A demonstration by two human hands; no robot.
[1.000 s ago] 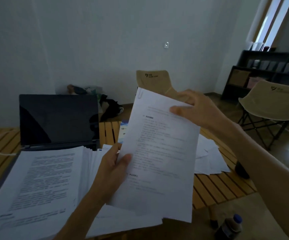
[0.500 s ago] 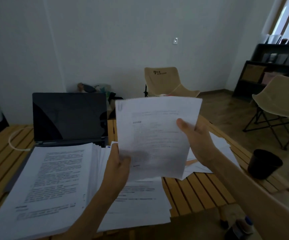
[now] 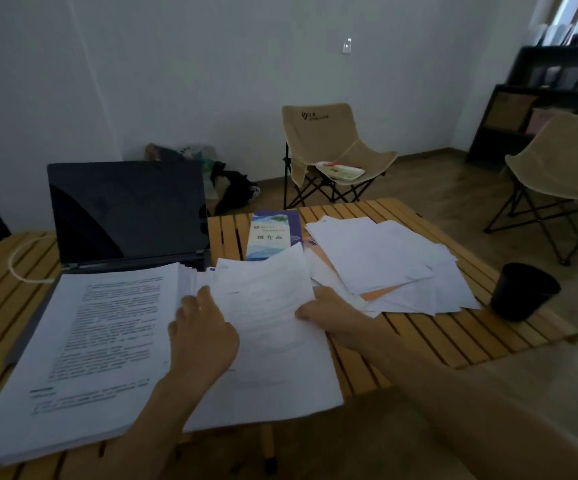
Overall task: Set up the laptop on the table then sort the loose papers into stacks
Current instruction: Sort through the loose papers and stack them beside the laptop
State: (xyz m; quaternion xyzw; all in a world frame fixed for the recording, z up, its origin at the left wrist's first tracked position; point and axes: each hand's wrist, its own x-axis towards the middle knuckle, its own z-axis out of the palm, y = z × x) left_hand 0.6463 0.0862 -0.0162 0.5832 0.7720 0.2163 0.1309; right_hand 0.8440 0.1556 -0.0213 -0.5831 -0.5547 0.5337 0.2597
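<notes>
Fingers [image 3: 190, 303] of both hands press sheet [image 3: 266, 306] flat.

Looks like a plain room in a home, used as a makeshift office: slatted wooden tabletop [image 3: 436, 341] with open laptop [image 3: 126, 211] and paper stacks [image 3: 83, 348], folding camp chairs [image 3: 329, 147], dark shelf [image 3: 536, 98], bare white wall [image 3: 211, 64], wood floor [image 3: 446, 181].

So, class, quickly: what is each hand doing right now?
Left hand: open, fingers resting flat on the middle paper stack.
Right hand: at that stack's right edge; grip cannot be told.
</notes>
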